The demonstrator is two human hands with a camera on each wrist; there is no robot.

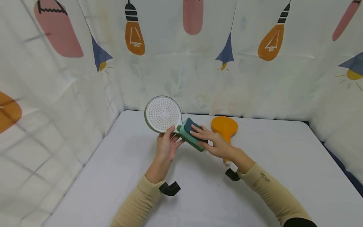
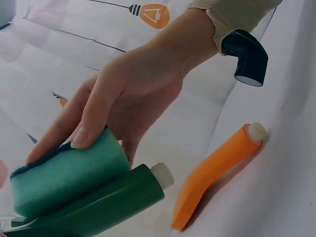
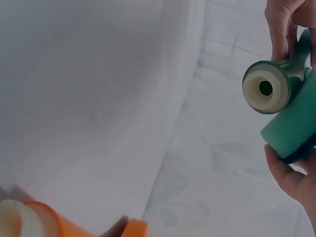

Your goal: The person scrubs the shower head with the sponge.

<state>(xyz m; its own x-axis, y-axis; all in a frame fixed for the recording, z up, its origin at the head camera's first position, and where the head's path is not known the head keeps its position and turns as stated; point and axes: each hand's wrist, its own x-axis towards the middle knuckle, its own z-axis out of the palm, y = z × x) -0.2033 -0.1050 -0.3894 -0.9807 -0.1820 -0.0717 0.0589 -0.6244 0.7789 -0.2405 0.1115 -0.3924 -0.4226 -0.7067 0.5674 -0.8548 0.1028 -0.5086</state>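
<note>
My left hand (image 1: pixel 166 145) holds a green shower head (image 1: pixel 163 114) at its neck, thumb in front and fingers beneath. Its round white nozzle face is turned toward the head camera, and the handle (image 2: pixel 118 201) slants down to the right, ending in a pale threaded connector (image 3: pixel 266 91). In my right hand (image 1: pixel 214 142) is a sponge (image 1: pixel 190 126), light green with a dark blue scouring layer. The light green side lies along the handle, and my fingers are over the dark layer. Both are held up above the table.
An orange shower head (image 1: pixel 224 125) with a pale threaded end lies on the white-covered table (image 1: pixel 263 148), behind my right hand. White curtains (image 1: pixel 181 69) printed with lamps and bulbs stand along the back and sides. A black wrist camera (image 1: pixel 170 188) juts out from my left cuff.
</note>
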